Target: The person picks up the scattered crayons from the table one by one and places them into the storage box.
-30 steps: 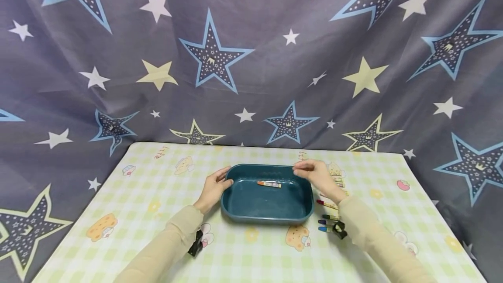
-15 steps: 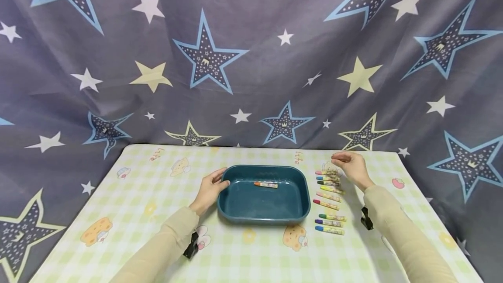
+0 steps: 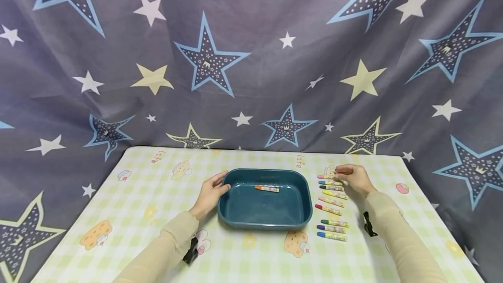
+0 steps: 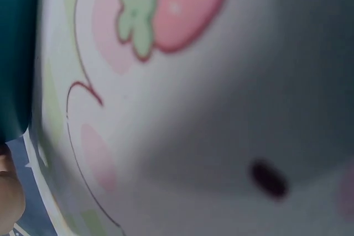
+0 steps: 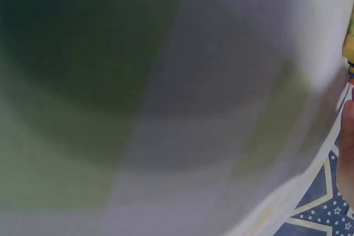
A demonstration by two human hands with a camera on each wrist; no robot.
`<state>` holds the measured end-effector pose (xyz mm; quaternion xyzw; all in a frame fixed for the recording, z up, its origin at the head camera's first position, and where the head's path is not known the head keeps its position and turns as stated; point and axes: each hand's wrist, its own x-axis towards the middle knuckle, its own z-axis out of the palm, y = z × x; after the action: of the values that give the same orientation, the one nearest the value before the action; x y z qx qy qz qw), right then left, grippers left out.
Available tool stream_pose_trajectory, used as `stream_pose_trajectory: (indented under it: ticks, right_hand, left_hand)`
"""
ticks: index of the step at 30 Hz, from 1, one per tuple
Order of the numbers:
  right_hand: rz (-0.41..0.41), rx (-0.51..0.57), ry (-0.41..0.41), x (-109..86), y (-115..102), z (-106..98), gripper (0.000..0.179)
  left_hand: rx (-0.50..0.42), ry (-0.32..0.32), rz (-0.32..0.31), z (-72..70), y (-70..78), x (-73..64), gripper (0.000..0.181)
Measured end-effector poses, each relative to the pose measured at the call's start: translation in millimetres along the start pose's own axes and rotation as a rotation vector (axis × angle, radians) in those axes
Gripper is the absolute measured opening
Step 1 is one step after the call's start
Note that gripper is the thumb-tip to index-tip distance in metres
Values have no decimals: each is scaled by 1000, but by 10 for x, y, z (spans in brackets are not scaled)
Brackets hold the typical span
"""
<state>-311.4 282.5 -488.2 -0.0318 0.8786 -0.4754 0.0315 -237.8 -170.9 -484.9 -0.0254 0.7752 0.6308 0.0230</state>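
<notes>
A deep teal plastic tray [image 3: 263,226] stands mid-table with one orange-tipped crayon [image 3: 268,189] lying inside. My left hand [image 3: 208,195] holds the tray's left end, thumb at the rim and fingers along the outer wall. To the right of the tray, several paper-wrapped crayons lie in a column. At its far end, my right hand [image 3: 355,179] pinches the wrapped end of a pink crayon [image 3: 324,177], which lies level with the others. The right wrist view catches only a sliver of the fingers and a yellow wrapper [image 5: 349,48] at its edge.
Below the pink crayon come a blue one [image 3: 330,183], a yellow one [image 3: 335,195], a red one [image 3: 328,209] and more, down to another blue crayon [image 3: 332,236]. A checked tablecloth [image 3: 137,187] covers the table. Behind hangs a grey star-patterned curtain [image 3: 251,82].
My right hand has moved from the tray's right rim out to the crayon column, then down onto the pink crayon. My left hand has stayed on the tray.
</notes>
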Motion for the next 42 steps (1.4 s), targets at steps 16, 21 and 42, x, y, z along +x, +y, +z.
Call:
stream_pose_trajectory:
  ticks: [16,21,42]
  right_hand:
    - [-78,-239,35,49,-92,130,19]
    - [-113,-249,45,85,-114,160,17]
    - [-160,-256,80,-69,-450,-62,21]
  left_hand:
    - [-6,10,2,-33,21,2,51]
    - [-7,40,11,-53,39,12,49]
    - [2,16,12,7,8,-14,49]
